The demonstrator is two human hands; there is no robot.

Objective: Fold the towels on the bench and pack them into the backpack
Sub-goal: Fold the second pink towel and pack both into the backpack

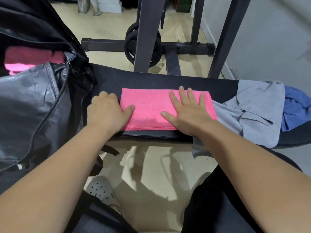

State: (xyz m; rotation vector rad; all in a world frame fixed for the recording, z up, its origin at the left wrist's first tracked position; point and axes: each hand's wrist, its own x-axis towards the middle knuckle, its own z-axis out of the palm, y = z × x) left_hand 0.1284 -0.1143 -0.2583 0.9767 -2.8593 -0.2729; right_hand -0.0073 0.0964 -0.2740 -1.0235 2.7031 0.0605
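A pink towel (pixel 148 106) lies folded into a flat rectangle on the black bench (pixel 151 81). My right hand (pixel 186 111) presses flat on its right half, fingers spread and straight. My left hand (pixel 107 111) sits at the towel's left edge, its thumb on top of the cloth and its fingers curled at the edge; whether they reach under it is hidden. A crumpled grey towel (pixel 255 111) and a blue towel (pixel 296 110) lie at the bench's right end. The black backpack (pixel 33 106) stands open at the left, with pink cloth (pixel 25 61) inside it.
Behind the bench stands a dark metal rack (pixel 146 31) with black weight plates (pixel 133 46) on the beige floor. A grey wall (pixel 269 39) runs along the right. My legs and a grey perforated shoe (pixel 101 190) show below the bench edge.
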